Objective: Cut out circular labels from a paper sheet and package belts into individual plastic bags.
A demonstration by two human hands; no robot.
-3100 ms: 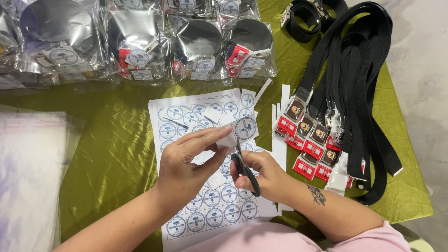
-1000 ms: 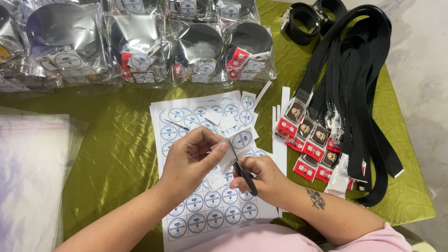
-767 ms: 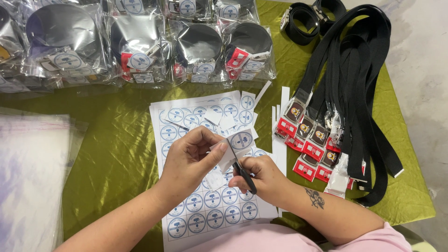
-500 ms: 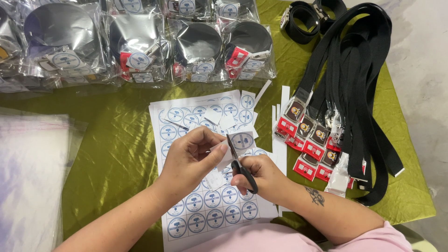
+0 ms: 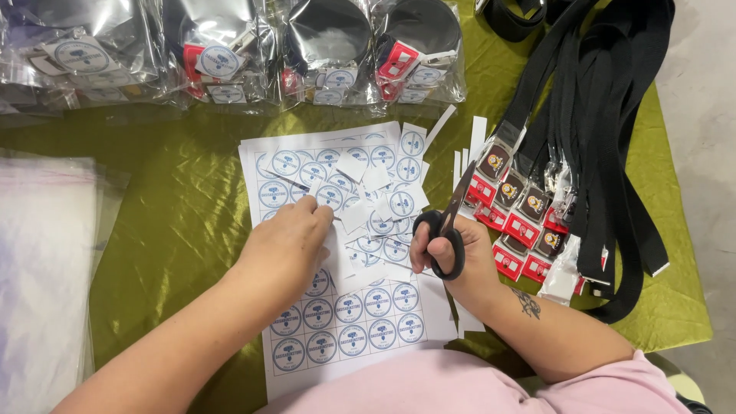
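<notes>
My right hand holds black-handled scissors, blades closed and pointing up to the right, off the paper. My left hand rests palm down on a white sheet printed with round blue labels, fingertips touching a cut paper piece near the sheet's middle. Several small cut squares with round labels lie scattered over the sheet's upper half.
Green cloth covers the table. Clear bags with black items and red clips line the far edge. Black lanyards with red-and-brown tags lie at right. A stack of clear plastic sleeves lies at left. White paper strips lie beside the sheet.
My hands were together cutting a label piece; now they are apart. The right hand moved right with the scissors closed, and the left hand lowered onto the sheet.
</notes>
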